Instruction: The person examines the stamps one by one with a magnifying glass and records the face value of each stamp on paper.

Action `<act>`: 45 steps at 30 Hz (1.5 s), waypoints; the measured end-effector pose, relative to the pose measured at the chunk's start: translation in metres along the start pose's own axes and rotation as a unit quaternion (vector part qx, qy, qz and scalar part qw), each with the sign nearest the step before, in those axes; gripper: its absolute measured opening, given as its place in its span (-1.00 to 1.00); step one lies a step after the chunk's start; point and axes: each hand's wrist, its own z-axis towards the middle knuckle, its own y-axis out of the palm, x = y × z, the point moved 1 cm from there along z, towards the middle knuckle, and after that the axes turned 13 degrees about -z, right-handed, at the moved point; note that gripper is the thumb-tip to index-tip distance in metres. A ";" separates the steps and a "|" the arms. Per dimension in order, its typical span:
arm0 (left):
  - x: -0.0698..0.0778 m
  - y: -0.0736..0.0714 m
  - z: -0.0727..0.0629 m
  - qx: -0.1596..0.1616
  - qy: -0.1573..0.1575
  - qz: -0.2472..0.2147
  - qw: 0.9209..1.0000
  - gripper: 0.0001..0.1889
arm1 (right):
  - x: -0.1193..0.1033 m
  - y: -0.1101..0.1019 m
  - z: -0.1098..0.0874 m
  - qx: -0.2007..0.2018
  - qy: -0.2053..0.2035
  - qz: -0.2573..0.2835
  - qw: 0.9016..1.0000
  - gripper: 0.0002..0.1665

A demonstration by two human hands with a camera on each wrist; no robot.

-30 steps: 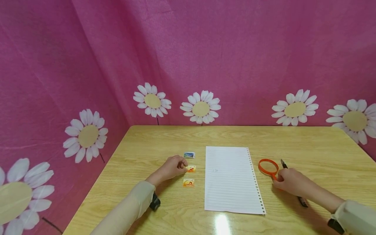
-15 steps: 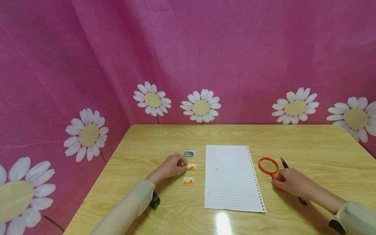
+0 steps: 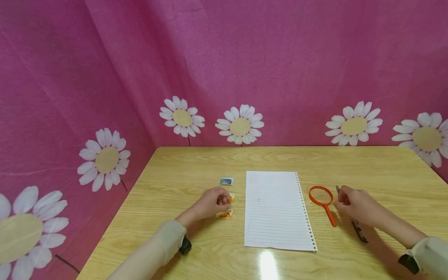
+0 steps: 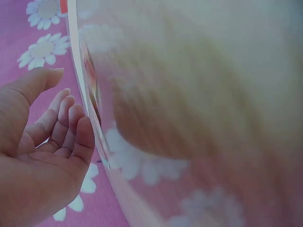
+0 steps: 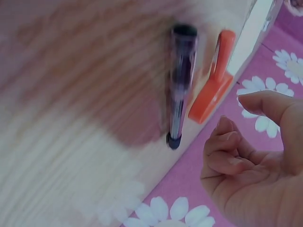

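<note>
In the head view, my left hand (image 3: 211, 202) hovers over the small stamps, holding nothing. It partly covers the middle yellow stamp (image 3: 232, 197) and the nearest orange-yellow stamp (image 3: 228, 214); a blue stamp (image 3: 226, 181) lies just beyond. The left wrist view shows that hand's loosely bent fingers (image 4: 83, 137). On the other side, my right hand (image 3: 358, 204) is raised above a dark pen (image 3: 359, 231), hiding its middle. An orange magnifying glass (image 3: 330, 216) lies beside it, its handle apart from the fingers. In the right wrist view, thumb and fingers are apart and empty.
A lined sheet of paper (image 3: 276, 225) with punched holes down its right edge lies between the hands, bearing a small handwritten mark. All rests on a wooden table (image 3: 196, 159). A pink curtain (image 3: 280, 58) with daisies hangs behind and at the left.
My right hand has let go of the magnifying glass handle and moved up and right, over the pen. My left hand has shifted slightly right, covering more of the two yellow stamps.
</note>
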 end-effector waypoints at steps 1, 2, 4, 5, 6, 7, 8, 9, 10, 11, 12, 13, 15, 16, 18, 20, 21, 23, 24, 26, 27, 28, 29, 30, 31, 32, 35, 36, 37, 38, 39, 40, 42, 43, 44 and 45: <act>0.002 0.002 -0.001 -0.003 0.003 -0.001 1.000 -0.86 | 0.002 -0.001 0.001 -0.001 0.001 0.001 1.000 -0.79; 0.003 0.004 -0.003 -0.006 0.008 -0.003 1.000 -0.86 | 0.003 -0.001 0.002 -0.001 0.001 0.001 1.000 -0.79; 0.006 0.007 -0.006 -0.014 0.013 -0.007 1.000 -0.86 | 0.007 -0.002 0.004 0.006 -0.002 -0.006 1.000 -0.79; 0.007 0.009 -0.007 -0.019 0.016 -0.008 1.000 -0.86 | 0.009 -0.002 0.006 0.012 -0.003 -0.011 1.000 -0.78; 0.009 0.012 -0.009 -0.024 0.021 -0.006 0.999 -0.86 | 0.011 -0.002 0.007 0.016 -0.004 -0.015 1.000 -0.78; 0.011 0.014 -0.010 -0.028 0.021 -0.010 0.999 -0.86 | 0.013 -0.002 0.008 0.020 -0.006 -0.018 1.000 -0.77; 0.012 0.016 -0.011 -0.033 0.022 -0.012 0.999 -0.86 | 0.015 -0.002 0.009 0.025 -0.008 -0.021 0.999 -0.77; 0.014 0.018 -0.013 -0.037 0.024 -0.013 0.999 -0.87 | 0.017 -0.002 0.010 0.029 -0.009 -0.024 0.999 -0.76; 0.015 0.020 -0.014 -0.042 0.025 -0.014 0.999 -0.87 | 0.019 -0.001 0.011 0.032 -0.009 -0.026 0.999 -0.75; 0.016 0.023 -0.015 -0.046 0.028 -0.015 0.998 -0.87 | 0.021 -0.001 0.012 0.031 -0.008 -0.025 0.999 -0.75; 0.017 0.025 -0.016 -0.051 0.028 -0.019 0.998 -0.87 | 0.022 0.000 0.013 0.027 -0.007 -0.024 0.999 -0.75; 0.019 0.027 -0.017 -0.055 0.024 -0.026 0.998 -0.86 | 0.024 0.000 0.014 0.026 -0.007 -0.025 0.999 -0.75; 0.021 0.032 -0.019 -0.065 0.026 -0.031 0.997 -0.85 | 0.027 0.000 0.016 0.020 -0.005 -0.026 0.999 -0.75; 0.023 0.034 -0.020 -0.069 0.026 -0.034 0.997 -0.85 | 0.028 0.000 0.016 0.015 -0.003 -0.025 1.000 -0.75; 0.026 0.037 -0.022 -0.079 0.023 -0.035 0.996 -0.84 | 0.031 0.000 0.018 0.006 0.001 -0.022 1.000 -0.75; 0.028 0.039 -0.024 -0.088 0.020 -0.032 0.995 -0.84 | 0.033 0.001 0.020 -0.002 0.005 -0.020 1.000 -0.74; 0.029 0.041 -0.025 -0.092 0.015 -0.030 0.995 -0.84 | 0.035 0.002 0.020 -0.006 0.007 -0.019 1.000 -0.73; 0.032 0.043 -0.027 -0.101 0.015 -0.012 0.995 -0.83 | 0.037 0.004 0.022 -0.012 0.011 -0.023 1.000 -0.71; 0.033 0.044 -0.028 -0.106 0.014 -0.001 0.994 -0.83 | 0.038 0.006 0.023 -0.015 0.012 -0.025 1.000 -0.70; 0.036 0.047 -0.029 -0.115 0.014 0.022 0.993 -0.82 | 0.040 0.008 0.025 -0.019 0.014 -0.029 0.999 -0.68; 0.037 0.048 -0.030 -0.120 0.017 0.032 0.992 -0.82 | 0.040 0.009 0.026 -0.020 0.015 -0.030 0.999 -0.68; 0.038 0.049 -0.031 -0.125 0.020 0.044 0.991 -0.82 | 0.041 0.009 0.027 -0.021 0.015 -0.031 0.999 -0.68; 0.038 0.049 -0.031 -0.129 0.021 0.051 0.990 -0.82 | 0.041 0.010 0.027 -0.021 0.015 -0.032 0.999 -0.68; 0.038 0.050 -0.032 -0.133 0.022 0.056 0.989 -0.83 | 0.042 0.010 0.028 -0.023 0.016 -0.031 0.999 -0.68; 0.038 0.051 -0.032 -0.137 0.022 0.060 0.989 -0.83 | 0.042 0.011 0.028 -0.024 0.017 -0.030 0.999 -0.69; 0.039 0.051 -0.032 -0.139 0.021 0.062 0.988 -0.84 | 0.042 0.011 0.029 -0.025 0.017 -0.030 0.999 -0.69; 0.039 0.051 -0.031 -0.142 0.023 0.072 0.987 -0.85 | 0.042 0.011 0.029 -0.026 0.017 -0.030 0.999 -0.72; 0.039 0.051 -0.031 -0.143 0.024 0.075 0.987 -0.85 | 0.042 0.011 0.030 -0.027 0.018 -0.028 0.999 -0.73; 0.039 0.051 -0.031 -0.144 0.025 0.076 0.986 -0.85 | 0.041 0.010 0.030 -0.026 0.018 -0.029 0.999 -0.73; 0.039 0.051 -0.031 -0.144 0.025 0.077 0.986 -0.85 | 0.041 0.010 0.030 -0.025 0.018 -0.029 0.999 -0.74; 0.039 0.051 -0.031 -0.144 0.026 0.079 0.986 -0.85 | 0.040 0.010 0.030 -0.024 0.020 -0.027 0.999 -0.75; 0.039 0.051 -0.031 -0.144 0.025 0.079 0.986 -0.85 | 0.040 0.010 0.030 -0.022 0.022 -0.026 0.999 -0.75; 0.038 0.051 -0.031 -0.145 0.025 0.078 0.986 -0.86 | 0.039 0.009 0.031 -0.018 0.027 -0.024 0.999 -0.76; 0.038 0.051 -0.030 -0.145 0.024 0.077 0.986 -0.86 | 0.038 0.009 0.031 -0.016 0.029 -0.023 0.999 -0.75; 0.038 0.051 -0.030 -0.145 0.022 0.075 0.986 -0.86 | 0.037 0.009 0.031 -0.015 0.031 -0.018 0.999 -0.74; 0.038 0.051 -0.030 -0.145 0.022 0.075 0.986 -0.86 | 0.036 0.009 0.030 -0.015 0.034 -0.012 0.999 -0.73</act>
